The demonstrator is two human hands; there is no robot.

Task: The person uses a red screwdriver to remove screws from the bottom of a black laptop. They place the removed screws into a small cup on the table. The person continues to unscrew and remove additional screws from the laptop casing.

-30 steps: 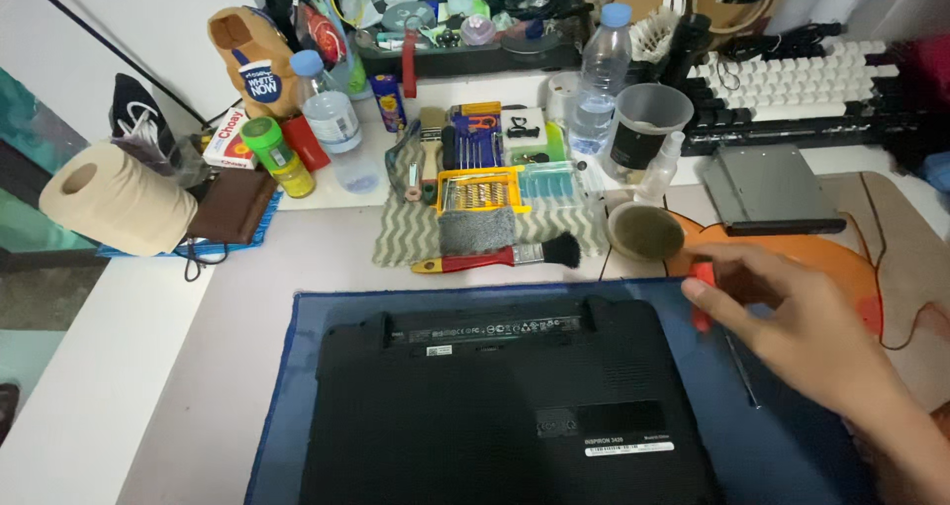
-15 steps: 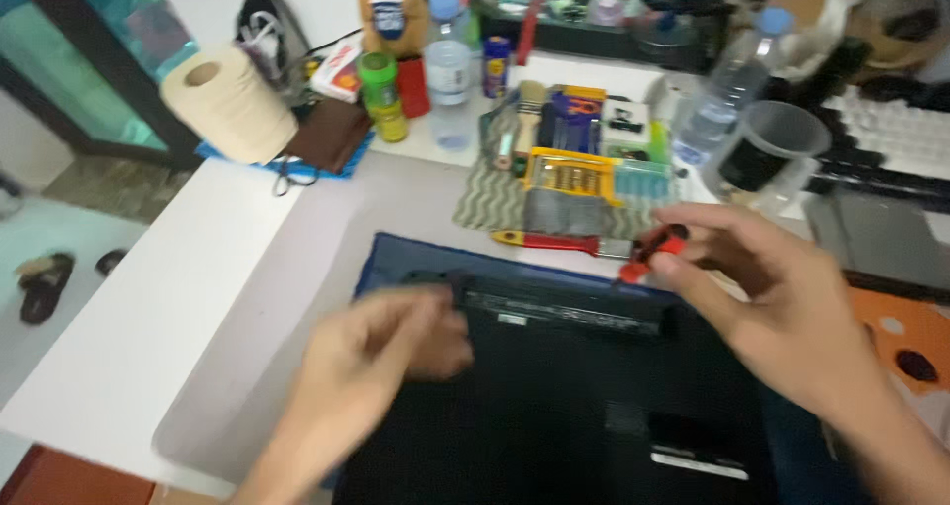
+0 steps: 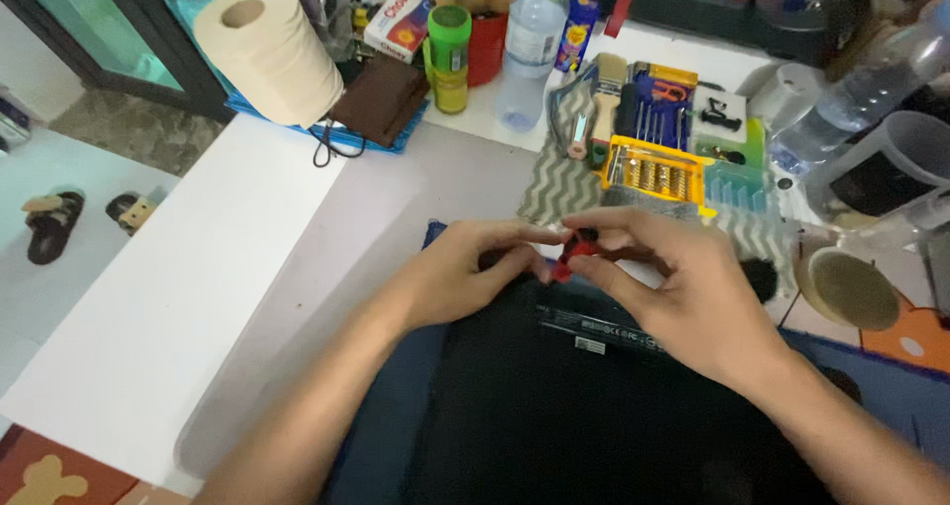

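Observation:
A black laptop (image 3: 584, 406) lies bottom side up on a dark blue mat (image 3: 396, 436) in front of me. Both my hands meet above its far edge. My right hand (image 3: 683, 287) pinches a small red and black screwdriver (image 3: 574, 253) by its handle. My left hand (image 3: 465, 268) touches the tool's tip end with fingertips closed around it. The shaft is hidden between the fingers.
A yellow bit case (image 3: 653, 169) and tools rest on a zigzag cloth (image 3: 554, 183) behind the laptop. A paper roll (image 3: 267, 50), brown wallet (image 3: 381, 99), green container (image 3: 448, 55), plastic bottles (image 3: 529, 45) and a round lid (image 3: 851, 287) crowd the back. Sandals (image 3: 54, 223) lie on the floor at left.
The view has swung left and closer. My left hand came up from the laptop's base to meet my right hand, which still holds the red screwdriver.

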